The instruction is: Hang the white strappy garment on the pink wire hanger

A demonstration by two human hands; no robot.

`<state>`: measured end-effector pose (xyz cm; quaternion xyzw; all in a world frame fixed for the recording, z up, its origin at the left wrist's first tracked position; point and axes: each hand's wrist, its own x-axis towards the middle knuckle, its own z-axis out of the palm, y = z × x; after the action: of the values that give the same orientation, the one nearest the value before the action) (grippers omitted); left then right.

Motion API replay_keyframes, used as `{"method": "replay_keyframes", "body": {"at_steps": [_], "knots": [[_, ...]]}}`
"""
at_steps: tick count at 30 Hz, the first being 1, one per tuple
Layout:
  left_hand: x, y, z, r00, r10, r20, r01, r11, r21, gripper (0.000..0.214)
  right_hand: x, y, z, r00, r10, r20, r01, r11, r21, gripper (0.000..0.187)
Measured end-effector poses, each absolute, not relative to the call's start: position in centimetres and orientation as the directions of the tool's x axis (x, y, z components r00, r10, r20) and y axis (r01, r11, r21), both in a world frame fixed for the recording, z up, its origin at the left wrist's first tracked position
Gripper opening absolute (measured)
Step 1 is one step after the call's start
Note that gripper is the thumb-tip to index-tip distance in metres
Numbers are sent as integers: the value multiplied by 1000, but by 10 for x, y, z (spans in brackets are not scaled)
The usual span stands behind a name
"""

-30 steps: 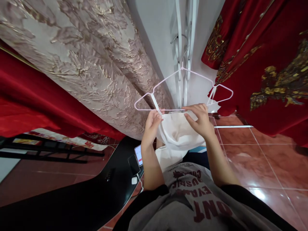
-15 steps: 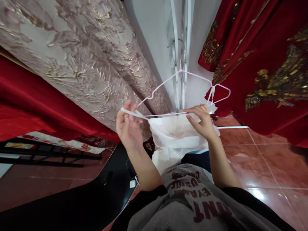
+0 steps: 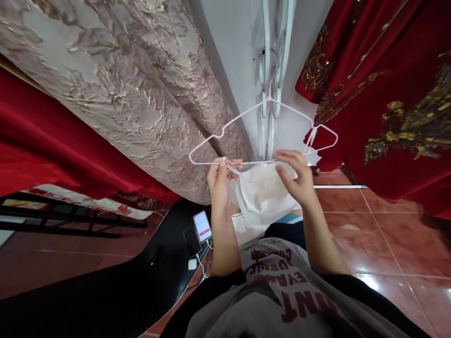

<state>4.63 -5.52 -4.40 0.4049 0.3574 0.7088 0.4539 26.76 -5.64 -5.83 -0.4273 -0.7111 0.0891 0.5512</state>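
Observation:
A pale pink hanger [image 3: 246, 112] hangs in front of me, its left shoulder bare. From its right notch a white strap [image 3: 310, 139] runs down towards a white cloth garment [image 3: 262, 188]. My left hand [image 3: 221, 180] is closed, pinching another white strap [image 3: 232, 168] of the garment against the hanger's bottom bar, left of its middle. My right hand [image 3: 296, 178] is open at the right part of the bar; its fingers are stretched out over the bar and the garment's top edge, thumb apart. The garment's lower part rests near my lap.
White wall rails [image 3: 267, 94] stand behind the hanger. A beige-pink embossed fabric [image 3: 141, 89] hangs at left, red gold-embroidered cloth [image 3: 352, 117] at right. On a black glossy surface [image 3: 123, 300] at lower left lie a lit phone [image 3: 202, 226], a dark phone [image 3: 192, 241] and a charger [image 3: 192, 264].
My left hand has moved right and closed on the strap, which is now slack and off the hanger's left end. My right hand stays nearly in place.

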Motion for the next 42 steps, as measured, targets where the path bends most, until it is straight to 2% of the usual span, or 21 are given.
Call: {"method": "replay_keyframes", "body": {"at_steps": [2,4,5,7,10,12,15,18,21,24,26,28,30,32,36,39,42], "knots": [[48,-53,-45,-251,930,269,-367,-349,862,34,278,-53,-63,234,649,724,430,599,-675,33],[46,-51,-46,-247,926,285,-368,-362,856,36,291,-48,-63,443,643,625,275,566,-777,40],[44,-50,-46,-248,924,290,-367,-367,855,36,298,-46,-61,473,693,545,180,529,-829,41],[42,-49,-46,-253,922,295,-365,-373,853,37,307,-44,-52,419,824,381,26,408,-913,32],[42,-49,-46,-252,920,301,-362,-378,852,39,312,-44,-33,359,896,261,-58,301,-952,14],[42,-48,-46,-258,916,308,-356,-386,851,39,310,-43,-21,367,884,290,-53,332,-942,7],[41,-47,-48,-266,910,319,-346,-399,849,38,304,-37,-6,348,845,406,15,428,-904,10],[38,-46,-51,-247,915,318,-337,-389,857,37,304,-24,-4,425,726,541,93,559,-824,18],[35,-45,-53,-227,923,312,-337,-375,864,36,316,-10,-20,533,598,599,139,636,-759,39],[34,-47,-50,-217,925,313,-336,-372,865,37,336,-7,-46,609,521,598,193,634,-749,64],[35,-49,-47,-215,928,305,-332,-363,871,38,346,-14,-59,659,452,601,265,608,-748,61],[39,-50,-46,-209,934,290,-343,-348,872,39,349,-27,-64,684,407,606,319,580,-750,46],[45,-51,-45,-202,941,270,-380,-329,864,38,342,-40,-60,656,426,623,337,573,-747,30],[52,-53,-46,-202,947,249,-418,-313,853,35,328,-49,-53,538,532,654,347,567,-747,22],[49,-55,-47,-219,950,220,-380,-291,878,29,301,-52,-46,191,753,630,446,505,-739,27],[31,-55,-51,-315,923,220,-284,-313,906,28,288,-50,-47,66,796,602,474,506,-721,31],[11,-54,-57,-516,809,282,-157,-413,897,23,283,-49,-45,9,809,587,465,516,-719,35]]}}
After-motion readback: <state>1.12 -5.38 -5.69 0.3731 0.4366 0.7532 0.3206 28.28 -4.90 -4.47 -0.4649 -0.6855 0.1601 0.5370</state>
